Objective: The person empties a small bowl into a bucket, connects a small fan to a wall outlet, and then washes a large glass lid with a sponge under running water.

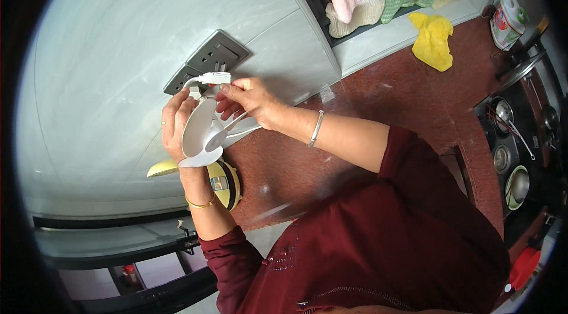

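A white three-bladed fan wheel [216, 138] is between my hands, just below a grey wall socket panel [213, 54]. My left hand [175, 123] is behind one blade, which hides its thumb and palm. Its bent fingertips touch a small white plug [195, 92] at the panel's lower edge. My right hand [248, 101] has thumb and forefinger pinched at the end of a white adapter [216, 77] with a red part beneath it. A white cord [191, 81] runs from the adapter toward the lower sockets. Another fan blade passes under my right fingers.
A yellow and black appliance [228, 183] stands on the red stone countertop [284, 172] by my left wrist. A yellow cloth [432, 41] lies near the window ledge. A white jug [508, 23] and a gas stove [501, 158] with pans are at the right.
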Demonstrator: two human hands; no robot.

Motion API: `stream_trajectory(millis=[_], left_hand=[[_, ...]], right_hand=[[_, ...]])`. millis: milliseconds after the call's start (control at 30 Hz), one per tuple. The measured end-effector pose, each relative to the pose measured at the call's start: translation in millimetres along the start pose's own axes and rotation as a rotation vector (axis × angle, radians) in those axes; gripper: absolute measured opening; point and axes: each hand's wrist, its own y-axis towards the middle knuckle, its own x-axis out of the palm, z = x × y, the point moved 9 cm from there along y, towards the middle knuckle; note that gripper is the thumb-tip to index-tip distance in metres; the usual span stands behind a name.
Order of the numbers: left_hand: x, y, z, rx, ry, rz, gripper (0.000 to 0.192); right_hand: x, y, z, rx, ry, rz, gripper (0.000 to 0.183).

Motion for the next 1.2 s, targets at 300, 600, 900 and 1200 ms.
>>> stream_trajectory(millis=[300,600,900,1200], left_hand=[[1,8,12,0.083,0.125,-0.107,0.021],[7,23,24,0.023,0.127,-0.143,0.025],[11,35,21,-0.042,0.052,-0.097,0.031],[20,65,16,-0.086,0.097,-0.034,0.027]], right_hand=[[3,4,4,0.000,0.066,-0.055,0.035],[1,5,5,0.021,0.070,-0.068,0.033],[-1,7,0,-0.061,0.100,-0.061,0.035],[-8,0,-28,-0.161,-0.080,0.059,0.025]])
